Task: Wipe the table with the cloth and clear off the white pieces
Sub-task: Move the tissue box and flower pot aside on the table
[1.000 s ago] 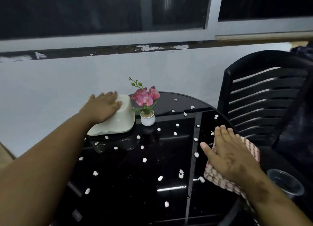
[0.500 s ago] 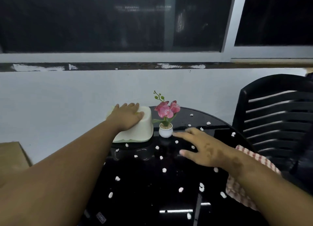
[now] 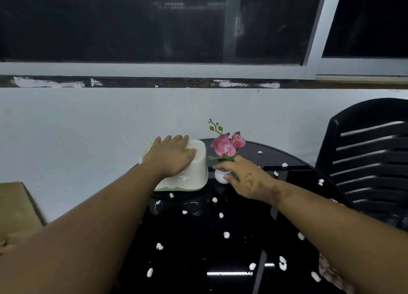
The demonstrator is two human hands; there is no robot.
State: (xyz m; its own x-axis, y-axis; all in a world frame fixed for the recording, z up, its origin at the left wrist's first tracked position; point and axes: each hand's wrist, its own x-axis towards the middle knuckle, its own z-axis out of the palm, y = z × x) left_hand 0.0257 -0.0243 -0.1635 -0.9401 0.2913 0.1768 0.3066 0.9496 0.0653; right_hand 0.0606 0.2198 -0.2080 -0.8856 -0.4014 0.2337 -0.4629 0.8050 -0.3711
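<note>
A round, glossy black table carries an upturned cream tub under the fingers of the left hand. Just right of those fingertips stands a small white flowerpot, pinched by the right hand. White pieces lie scattered nearer than both hands. A checked cloth lies at the table's near right edge.

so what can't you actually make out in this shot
- Cloth, head view: mostly hidden under the right forearm and cut by the bottom edge.
- Flower pot: the right hand wraps it, so whether it has left the table is unclear.
- Cream container: the left hand covers its top; contents unseen.
- Window: dark, nothing behind the glass legible.
</note>
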